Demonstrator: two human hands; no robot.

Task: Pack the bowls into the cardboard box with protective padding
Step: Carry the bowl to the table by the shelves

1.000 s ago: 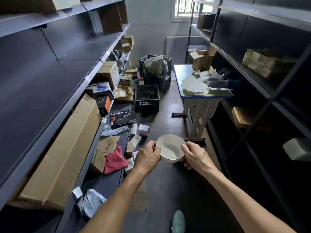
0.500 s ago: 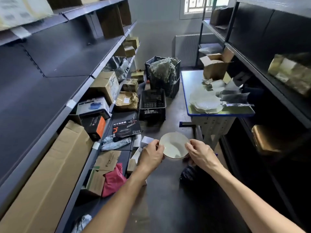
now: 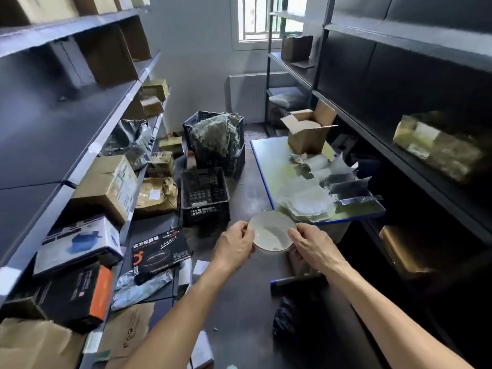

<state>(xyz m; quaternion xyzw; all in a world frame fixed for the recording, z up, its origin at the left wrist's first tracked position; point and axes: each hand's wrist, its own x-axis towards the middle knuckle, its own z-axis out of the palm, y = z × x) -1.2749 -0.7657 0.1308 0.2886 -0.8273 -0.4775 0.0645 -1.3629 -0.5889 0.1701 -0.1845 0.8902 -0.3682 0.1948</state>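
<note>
I hold a white bowl [image 3: 270, 233] with a thin dark rim in front of me, above the dark floor. My left hand [image 3: 234, 243] grips its left edge and my right hand [image 3: 312, 245] grips its right edge. Just beyond the bowl stands a small table [image 3: 269, 161] with a blue border. On it lie sheets of clear padding [image 3: 306, 201] and silver foil bags [image 3: 348, 187]. An open cardboard box [image 3: 308, 133] stands at the table's far end, with something pale and round inside it.
Grey shelving [image 3: 87, 134] with cartons lines the left wall; dark shelving [image 3: 399, 83] lines the right. Black plastic crates [image 3: 205, 195] sit on the floor ahead, one stuffed with green netting. Small boxes and a blue-tipped bar [image 3: 290, 280] lie on the floor near my arms.
I have moved forward along the aisle with the bowl in both hands. The table and the cardboard box are now much closer, and the bowl sits just short of the table's near edge.
</note>
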